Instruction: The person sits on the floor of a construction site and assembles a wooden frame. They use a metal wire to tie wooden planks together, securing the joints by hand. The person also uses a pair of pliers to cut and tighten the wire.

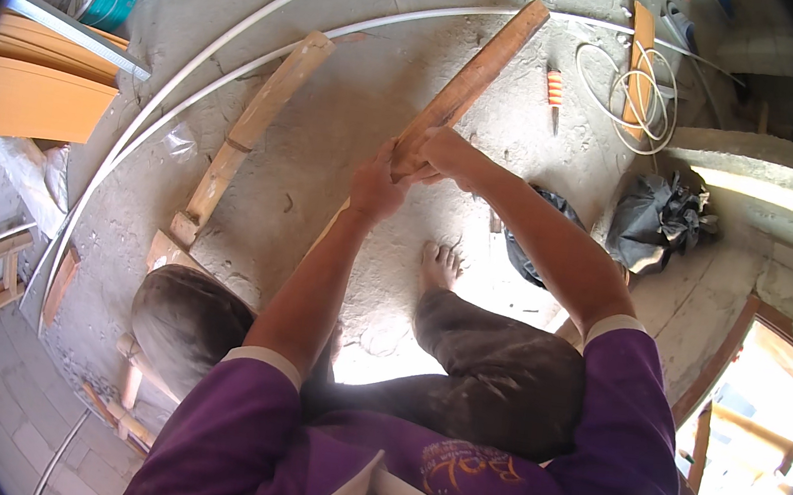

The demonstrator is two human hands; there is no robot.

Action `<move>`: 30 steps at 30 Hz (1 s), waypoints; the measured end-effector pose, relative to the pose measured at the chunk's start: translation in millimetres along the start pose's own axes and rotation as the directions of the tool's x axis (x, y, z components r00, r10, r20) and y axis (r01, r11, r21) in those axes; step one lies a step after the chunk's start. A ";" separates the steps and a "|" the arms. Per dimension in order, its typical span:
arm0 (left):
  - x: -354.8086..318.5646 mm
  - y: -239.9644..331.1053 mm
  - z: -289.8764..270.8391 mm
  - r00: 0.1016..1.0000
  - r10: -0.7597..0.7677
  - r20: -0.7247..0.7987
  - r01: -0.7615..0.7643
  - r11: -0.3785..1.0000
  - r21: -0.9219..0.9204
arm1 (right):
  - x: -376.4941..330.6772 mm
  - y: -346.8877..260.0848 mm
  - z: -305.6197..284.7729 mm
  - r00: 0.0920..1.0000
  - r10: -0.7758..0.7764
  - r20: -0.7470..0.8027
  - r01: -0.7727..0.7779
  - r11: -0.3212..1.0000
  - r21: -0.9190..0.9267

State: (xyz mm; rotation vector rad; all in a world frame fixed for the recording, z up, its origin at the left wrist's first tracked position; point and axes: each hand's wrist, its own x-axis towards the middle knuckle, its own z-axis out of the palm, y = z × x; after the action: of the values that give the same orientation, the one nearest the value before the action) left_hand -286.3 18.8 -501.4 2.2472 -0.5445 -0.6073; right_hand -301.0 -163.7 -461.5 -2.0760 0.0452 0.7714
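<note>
A long brown wooden beam [481,66] slants up and away in front of me, raised off the dusty floor. My left hand [381,185] is closed round its near part. Just to the right, my right hand [446,158] grips the same beam from its other side, fingers wrapped over the edge. A thin pale strip of wood [328,230] shows below my left hand beside the forearm; I cannot tell whether it belongs to the beam. Left of my hands, a lighter, jointed length of timber [252,128] lies on the floor by my left knee.
A screwdriver [555,94] with an orange-striped handle lies far right, near a coil of white cable [618,102] over a wooden plank [642,41]. Black plastic bags [658,224] sit at right. White pipes [153,107] curve past orange boards [37,99] and a teal bucket [112,0].
</note>
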 end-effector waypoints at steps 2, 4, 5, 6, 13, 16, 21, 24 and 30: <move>1.2 0.9 3.8 1.000 0.008 0.005 -0.008 1.000 -0.004 | -8.1 9.5 0.1 0.997 -0.047 -0.069 0.064 0.963 0.263; 2.6 -0.6 5.9 1.000 0.018 0.020 -0.017 1.000 -0.012 | -10.0 14.9 -0.3 0.995 -0.048 -0.086 0.071 0.956 0.286; 2.6 -1.6 7.2 1.000 0.029 0.011 -0.029 0.999 -0.015 | -10.6 15.9 -0.3 0.996 0.000 -0.088 0.026 0.956 0.291; 2.5 -2.5 8.5 0.999 0.040 0.002 -0.040 0.999 -0.017 | -11.7 17.0 -0.3 0.995 0.049 -0.089 -0.020 0.955 0.296; -2.1 -0.8 10.7 0.997 0.064 -0.030 -0.065 0.998 -0.004 | -15.9 -14.6 8.9 0.976 0.093 -0.197 -0.059 0.983 0.174; -3.1 -2.7 13.5 0.990 0.119 -0.072 -0.115 0.992 0.059 | -18.6 -18.7 12.6 0.958 0.076 -0.277 -0.053 0.995 0.089; -0.8 -4.8 10.6 0.989 0.130 -0.068 -0.126 0.991 0.050 | -15.8 -31.6 11.6 0.930 0.035 -0.366 -0.001 0.996 0.093; 0.7 -2.7 2.6 0.995 0.094 0.032 -0.094 0.995 0.018 | -11.4 -38.6 8.0 0.959 -0.081 -0.272 0.070 0.996 -0.052; 2.8 -7.2 7.9 0.995 0.099 0.011 -0.099 0.993 0.062 | 7.1 -28.2 15.5 0.901 -0.273 -0.338 0.141 0.920 -0.366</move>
State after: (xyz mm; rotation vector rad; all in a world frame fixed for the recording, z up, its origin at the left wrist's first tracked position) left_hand -287.1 17.6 -512.3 2.2613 -0.6833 -0.5560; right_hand -294.4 -133.2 -450.8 -2.4822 -0.1008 0.2381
